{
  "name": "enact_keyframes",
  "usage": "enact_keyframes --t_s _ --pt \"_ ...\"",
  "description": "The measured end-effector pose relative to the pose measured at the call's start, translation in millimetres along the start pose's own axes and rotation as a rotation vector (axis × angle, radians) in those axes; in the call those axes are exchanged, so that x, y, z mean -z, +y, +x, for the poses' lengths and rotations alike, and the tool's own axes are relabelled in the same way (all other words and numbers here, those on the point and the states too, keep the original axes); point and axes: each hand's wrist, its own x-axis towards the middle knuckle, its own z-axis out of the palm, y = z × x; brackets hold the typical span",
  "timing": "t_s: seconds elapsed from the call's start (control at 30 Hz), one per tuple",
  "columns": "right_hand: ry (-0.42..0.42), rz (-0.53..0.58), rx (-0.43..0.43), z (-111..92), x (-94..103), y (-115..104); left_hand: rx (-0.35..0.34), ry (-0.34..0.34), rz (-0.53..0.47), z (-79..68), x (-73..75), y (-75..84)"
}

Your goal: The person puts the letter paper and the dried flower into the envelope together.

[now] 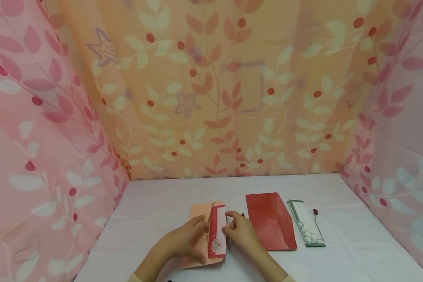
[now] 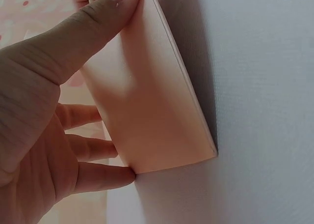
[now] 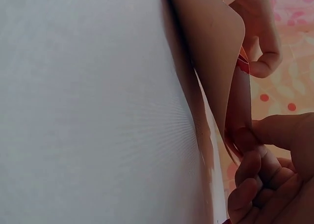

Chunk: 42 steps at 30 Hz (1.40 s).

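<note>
The red-bordered card (image 1: pixel 217 231) lies over the right part of the peach envelope (image 1: pixel 201 210), near the front of the tabletop (image 1: pixel 155 207). Its long axis runs almost straight away from the person, the far end leaning slightly right; the printed flowers are at the near end and its pale panel faces up. The peach envelope beneath points much the same way, with a little more lean to the right at its far end, and the left wrist view shows it tilted up off the white cloth.

Of the two hands, the left hand (image 1: pixel 187 239) grips the peach envelope, thumb on one face and the other fingers spread behind it. The right hand (image 1: pixel 242 231) pinches the card's right long edge between thumb and fingers.

Just right of that hand, the red envelope (image 1: pixel 262 219) has its long axis slanting from far left to near right, flap side to the right. Beside it, the green-bordered card (image 1: pixel 306 223) slants alike, and a small red flower (image 1: pixel 315 212) has its bloom at the far end, stem trailing nearer.
</note>
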Motion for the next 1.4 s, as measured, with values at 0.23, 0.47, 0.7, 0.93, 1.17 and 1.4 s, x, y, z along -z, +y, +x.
enact_keyframes --t_s 0.23,0.47,0.7,0.93,1.17,1.4 --pt "-0.031 0.002 -0.009 -2 -1.2 -1 -0.026 0.001 0.003 -0.7 0.5 3.1" --pt "-0.07 0.023 -0.035 -2 -4.5 -2 -0.038 0.008 0.055 -0.5 -0.7 4.2" --pt "-0.089 0.014 -0.031 -1 -6.1 -1 -0.044 0.029 0.052 -1.0 -1.4 2.9" --pt "-0.166 0.068 -0.01 -4 -6.7 0 -0.05 0.039 0.023 -2.2 -3.7 2.1" --pt "-0.233 0.111 0.009 -3 -10.3 1 -0.033 0.026 0.015 -0.6 -5.6 1.1" --pt "-0.272 0.13 -0.011 0 -14.6 -1 -0.024 0.028 0.009 -1.0 -4.6 2.1"
